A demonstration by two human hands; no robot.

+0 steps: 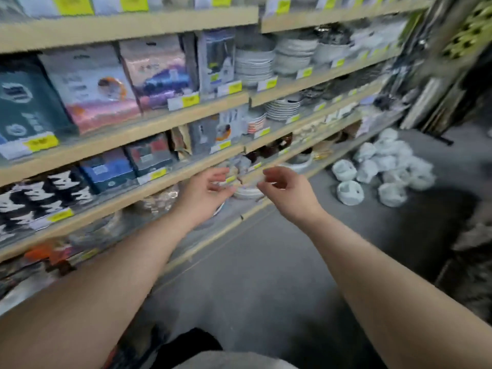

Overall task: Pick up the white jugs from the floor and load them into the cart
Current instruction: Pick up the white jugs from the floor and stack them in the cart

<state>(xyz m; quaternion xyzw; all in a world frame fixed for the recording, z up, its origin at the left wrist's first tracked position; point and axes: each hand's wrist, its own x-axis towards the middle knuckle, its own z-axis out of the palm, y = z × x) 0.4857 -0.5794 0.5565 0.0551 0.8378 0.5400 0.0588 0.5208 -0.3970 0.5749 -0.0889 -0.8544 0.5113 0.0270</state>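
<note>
Several white jugs (383,170) lie in a loose pile on the grey floor at the right, near the foot of the shelving. The picture is blurred. My left hand (206,191) and my right hand (288,190) are both stretched out in front of me at mid-frame, fingers loosely curled and apart, holding nothing. The pile lies well beyond and to the right of my right hand. No cart is in view.
Long wooden shelves (127,137) with boxed goods, stacked plates (253,66) and bowls run along the left. Grey floor (266,262) stretches ahead. Dark objects and leaning frames (436,97) stand at the far right.
</note>
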